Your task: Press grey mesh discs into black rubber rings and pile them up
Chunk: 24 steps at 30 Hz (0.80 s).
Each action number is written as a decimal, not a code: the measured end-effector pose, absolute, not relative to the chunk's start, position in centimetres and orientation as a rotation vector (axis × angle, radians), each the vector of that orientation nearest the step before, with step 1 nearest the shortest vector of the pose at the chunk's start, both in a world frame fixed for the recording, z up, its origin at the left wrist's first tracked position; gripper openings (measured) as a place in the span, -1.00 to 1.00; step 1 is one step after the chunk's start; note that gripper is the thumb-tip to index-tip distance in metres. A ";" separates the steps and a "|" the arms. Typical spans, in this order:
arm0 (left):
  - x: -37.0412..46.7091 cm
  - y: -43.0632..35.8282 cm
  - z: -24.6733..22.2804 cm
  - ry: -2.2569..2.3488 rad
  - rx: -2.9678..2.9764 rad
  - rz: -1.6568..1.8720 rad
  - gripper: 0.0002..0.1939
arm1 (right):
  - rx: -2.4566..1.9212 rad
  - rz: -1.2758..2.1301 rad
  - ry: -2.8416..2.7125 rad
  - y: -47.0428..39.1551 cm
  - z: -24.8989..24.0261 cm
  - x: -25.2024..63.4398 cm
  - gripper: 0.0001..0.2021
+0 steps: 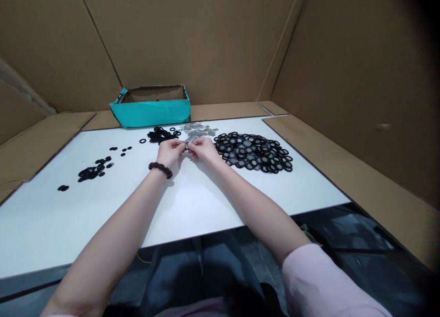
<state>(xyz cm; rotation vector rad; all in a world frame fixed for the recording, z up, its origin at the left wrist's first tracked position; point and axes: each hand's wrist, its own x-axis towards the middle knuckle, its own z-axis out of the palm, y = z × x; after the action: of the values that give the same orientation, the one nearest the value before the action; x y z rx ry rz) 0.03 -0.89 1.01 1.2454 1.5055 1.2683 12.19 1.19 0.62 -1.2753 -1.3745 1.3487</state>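
My left hand [171,152] and my right hand [202,149] meet over the white table, fingertips pinched together around a small grey disc [187,147], mostly hidden by the fingers. A pile of loose black rings [160,135] lies just beyond my left hand. Behind the fingertips spreads a heap of thin grey discs [198,130]. To the right of my right hand is a large pile of black rings with grey centres [254,152]. A dark braided band [160,169] circles my left wrist.
Small black discs [90,172] lie scattered at the left of the white table [192,207]. A turquoise open box [154,113] stands at the back edge. Cardboard walls [192,46] enclose the back and sides.
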 end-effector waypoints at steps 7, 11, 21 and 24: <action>-0.3 -0.6 1.2 1.436 1.408 1.280 -0.78 | -1.163 1.680 -1.239 0.7 2.1 12.7 -0.78; -0.6 -0.6 1.4 1.452 1.373 1.224 -0.75 | -1.204 1.573 -1.337 1.1 1.9 12.9 -0.80; -0.7 -0.4 0.6 1.519 1.367 1.190 -0.86 | -1.354 0.909 -1.756 1.1 1.2 12.9 -0.90; -0.2 -0.6 0.7 1.505 1.300 1.232 -0.89 | -1.337 0.930 -1.699 1.1 1.2 12.8 -0.91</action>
<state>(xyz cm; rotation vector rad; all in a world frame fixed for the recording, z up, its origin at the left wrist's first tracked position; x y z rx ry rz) -0.22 -0.62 0.67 1.3000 1.5053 1.2318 12.83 1.12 1.20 -1.3374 -1.6994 0.9295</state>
